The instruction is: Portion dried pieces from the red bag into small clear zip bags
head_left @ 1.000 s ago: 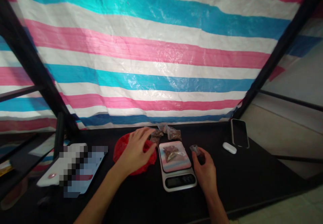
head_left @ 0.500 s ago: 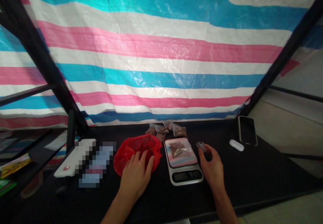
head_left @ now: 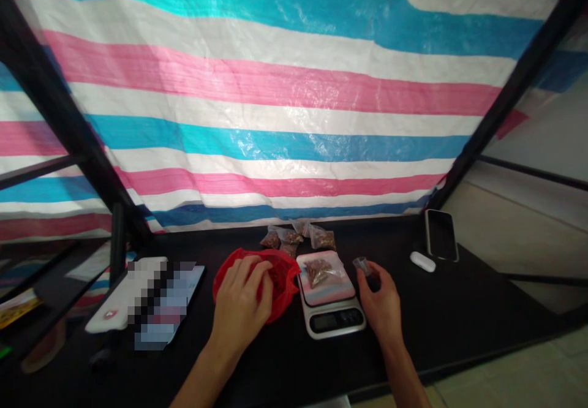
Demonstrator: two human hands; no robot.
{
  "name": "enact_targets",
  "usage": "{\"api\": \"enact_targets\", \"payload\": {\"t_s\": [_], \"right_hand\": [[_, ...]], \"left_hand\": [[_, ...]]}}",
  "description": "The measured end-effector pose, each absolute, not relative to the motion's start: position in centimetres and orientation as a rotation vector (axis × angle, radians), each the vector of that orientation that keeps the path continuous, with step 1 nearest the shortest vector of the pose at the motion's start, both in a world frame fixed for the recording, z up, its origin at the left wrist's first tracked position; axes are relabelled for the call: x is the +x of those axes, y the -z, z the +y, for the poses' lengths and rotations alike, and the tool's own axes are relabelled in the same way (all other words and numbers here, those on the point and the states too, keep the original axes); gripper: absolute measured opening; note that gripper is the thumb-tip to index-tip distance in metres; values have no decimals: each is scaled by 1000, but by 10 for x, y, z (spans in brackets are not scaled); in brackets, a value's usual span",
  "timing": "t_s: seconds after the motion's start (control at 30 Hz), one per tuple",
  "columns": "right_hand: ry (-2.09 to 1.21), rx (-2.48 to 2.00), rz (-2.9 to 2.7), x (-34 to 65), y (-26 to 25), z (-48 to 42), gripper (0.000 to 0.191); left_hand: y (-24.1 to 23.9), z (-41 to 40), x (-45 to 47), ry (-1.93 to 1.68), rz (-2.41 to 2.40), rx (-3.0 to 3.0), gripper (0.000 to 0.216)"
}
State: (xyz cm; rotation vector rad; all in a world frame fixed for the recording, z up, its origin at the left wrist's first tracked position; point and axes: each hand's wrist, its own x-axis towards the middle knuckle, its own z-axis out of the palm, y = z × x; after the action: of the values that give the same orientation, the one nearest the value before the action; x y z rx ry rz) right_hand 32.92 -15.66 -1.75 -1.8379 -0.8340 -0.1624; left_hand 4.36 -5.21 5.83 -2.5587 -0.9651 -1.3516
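Note:
My left hand point(head_left: 243, 291) is at the mouth of a red plastic bag point(head_left: 287, 294) holding dark bits. Its fingers are bent downward and closed, with the tips hidden, so I cannot see what lies between them. My right hand point(head_left: 382, 298) pinches a small clear plastic bag point(head_left: 362, 265), its top standing open, just right of a white kitchen scale point(head_left: 316, 329). On the scale's plate lies a clear bag of brown bits point(head_left: 319, 273). Several similar filled bags point(head_left: 290, 236) are grouped behind the red bag and the scale.
A white, rounded long object point(head_left: 110, 310) and a flat pale-blue item point(head_left: 186, 310), both partly blurred out, lie left on the black table point(head_left: 275, 371). A phone point(head_left: 441, 236) and white earbud case point(head_left: 422, 261) lie right. A striped plastic sheet point(head_left: 275, 95) hangs behind.
My left hand has lifted slightly and its fingers are more bent. The red bag has shifted a little right, touching the scale's edge in view. My right hand keeps its hold.

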Motion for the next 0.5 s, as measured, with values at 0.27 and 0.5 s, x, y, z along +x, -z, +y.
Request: {"api": "enact_targets", "payload": {"t_s": [0.27,0.5], "right_hand": [[238,-1864,-836,330,16,-156,51],[294,-1924,-835,332,17,-156,56]], "left_hand": [[-79,-76,129,1020,-843,-2972,20],[-66,-57,184,629,-743,-3123,45]]}}
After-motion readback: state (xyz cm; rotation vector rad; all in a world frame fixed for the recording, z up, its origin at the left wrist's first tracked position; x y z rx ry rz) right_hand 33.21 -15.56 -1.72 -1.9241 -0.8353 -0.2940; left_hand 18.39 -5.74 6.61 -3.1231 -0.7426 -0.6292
